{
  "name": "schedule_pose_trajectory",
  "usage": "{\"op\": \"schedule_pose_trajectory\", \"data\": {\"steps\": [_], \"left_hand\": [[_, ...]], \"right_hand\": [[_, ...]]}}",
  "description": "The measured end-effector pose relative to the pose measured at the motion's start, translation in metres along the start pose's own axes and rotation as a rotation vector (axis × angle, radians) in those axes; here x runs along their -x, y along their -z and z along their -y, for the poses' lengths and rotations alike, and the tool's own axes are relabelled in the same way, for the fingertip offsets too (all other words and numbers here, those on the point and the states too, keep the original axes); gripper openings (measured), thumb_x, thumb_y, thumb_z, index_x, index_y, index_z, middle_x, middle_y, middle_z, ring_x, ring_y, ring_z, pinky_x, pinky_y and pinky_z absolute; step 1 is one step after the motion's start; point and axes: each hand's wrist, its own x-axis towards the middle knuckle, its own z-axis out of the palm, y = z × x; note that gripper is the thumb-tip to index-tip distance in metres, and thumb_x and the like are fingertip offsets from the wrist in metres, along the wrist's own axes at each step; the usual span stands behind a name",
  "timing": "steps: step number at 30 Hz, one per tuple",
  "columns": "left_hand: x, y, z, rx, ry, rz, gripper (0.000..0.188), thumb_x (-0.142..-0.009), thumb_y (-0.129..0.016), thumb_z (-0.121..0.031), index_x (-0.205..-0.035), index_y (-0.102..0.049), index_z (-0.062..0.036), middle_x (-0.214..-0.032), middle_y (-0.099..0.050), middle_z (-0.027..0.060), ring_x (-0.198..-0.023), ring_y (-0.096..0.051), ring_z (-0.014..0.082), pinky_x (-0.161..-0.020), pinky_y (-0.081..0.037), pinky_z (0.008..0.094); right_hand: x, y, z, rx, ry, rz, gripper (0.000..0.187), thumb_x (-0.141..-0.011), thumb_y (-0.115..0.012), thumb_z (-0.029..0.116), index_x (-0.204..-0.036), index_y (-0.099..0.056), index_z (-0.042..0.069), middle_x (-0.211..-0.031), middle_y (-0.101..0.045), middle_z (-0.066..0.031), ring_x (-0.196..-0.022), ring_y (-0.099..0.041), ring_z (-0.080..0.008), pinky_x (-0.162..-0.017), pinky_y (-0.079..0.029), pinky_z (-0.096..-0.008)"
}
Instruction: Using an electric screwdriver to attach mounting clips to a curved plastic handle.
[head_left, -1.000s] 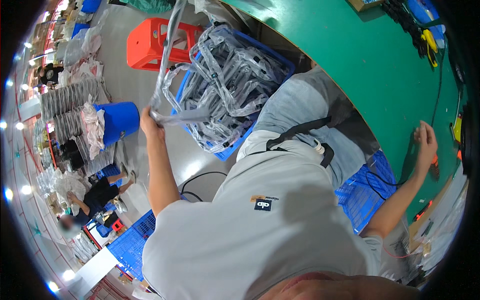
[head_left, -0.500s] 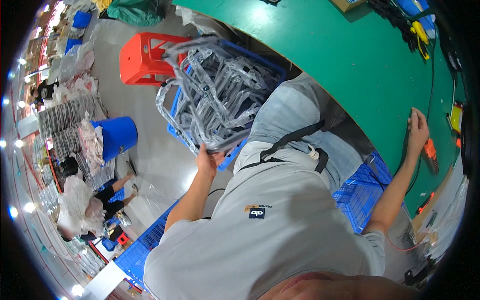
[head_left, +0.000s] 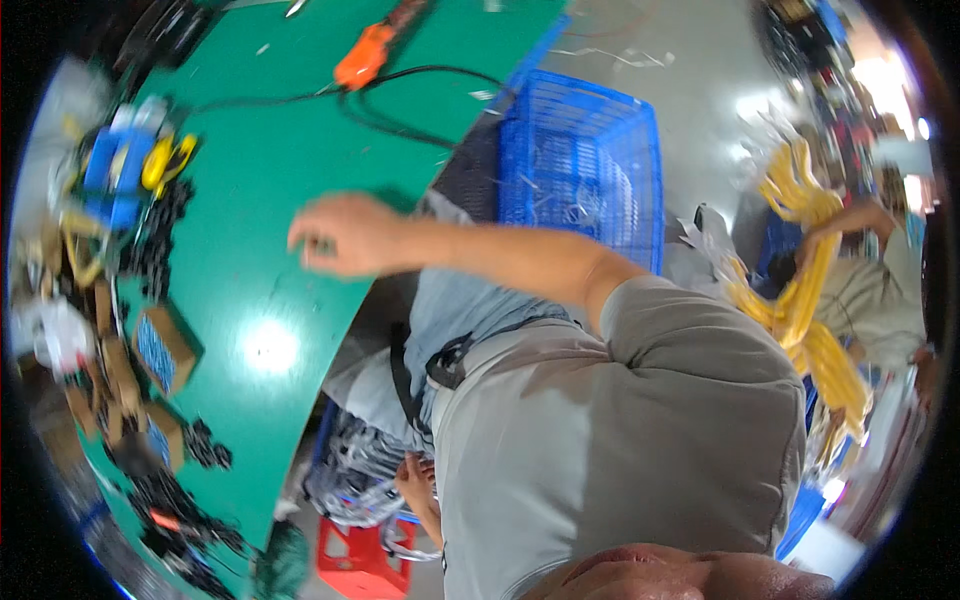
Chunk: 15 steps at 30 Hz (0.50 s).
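Over the green table (head_left: 240,230) my right hand (head_left: 345,235) reaches out, its fingers loosely bent and apart, with nothing seen in them. My left hand (head_left: 415,482) is low beside my body, at the edge of clear-plastic-wrapped grey strips (head_left: 355,465) heaped in a blue crate. Its fingers look curled, but my shirt and the small size hide what they grip. A red stool (head_left: 362,562) stands beside that heap. Farther along the table, beyond my right hand, lies an orange-handled tool (head_left: 366,58) with a black cable (head_left: 410,130).
A blue basket (head_left: 580,160) stands by the table's edge. Cardboard boxes (head_left: 165,350), black parts (head_left: 155,240) and a yellow-handled tool (head_left: 168,163) lie along the table's far side. At the right, another person (head_left: 870,290) handles yellow bundles (head_left: 800,290).
My view has swung round sharply. My right hand has lifted from beside the orange tool and moved across the table. My left hand stays by the wrapped strips, which it held before.
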Motion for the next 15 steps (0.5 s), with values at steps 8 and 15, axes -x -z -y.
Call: {"op": "schedule_pose_trajectory", "data": {"steps": [8,15], "left_hand": [[-0.043,0.026,-0.155,-0.170,-0.489,0.078,0.036,-0.104,-0.062,-0.026,-0.082,-0.065,0.0015,-0.064,-0.064,0.0048,-0.055,-0.059,0.0103,-0.051,-0.047,0.0245],[-0.042,-0.075,-0.289,-0.266,-1.287,-0.341,0.011,-0.097,-0.067,-0.008,-0.099,-0.071,0.0026,-0.077,-0.070,0.0107,-0.065,-0.066,0.0179,-0.064,-0.053,0.0313]], "right_hand": [[0.142,0.051,0.017,-0.078,-0.127,-0.105,0.016,-0.091,-0.070,0.018,-0.104,-0.070,0.011,-0.095,-0.069,-0.0077,-0.095,-0.067,-0.0278,-0.086,-0.053,-0.0430],[0.121,0.137,-0.019,0.371,-0.105,-0.511,0.048,-0.083,-0.079,0.020,-0.125,-0.063,0.006,-0.121,-0.063,-0.0176,-0.112,-0.061,-0.0370,-0.100,-0.049,-0.0448]]}}
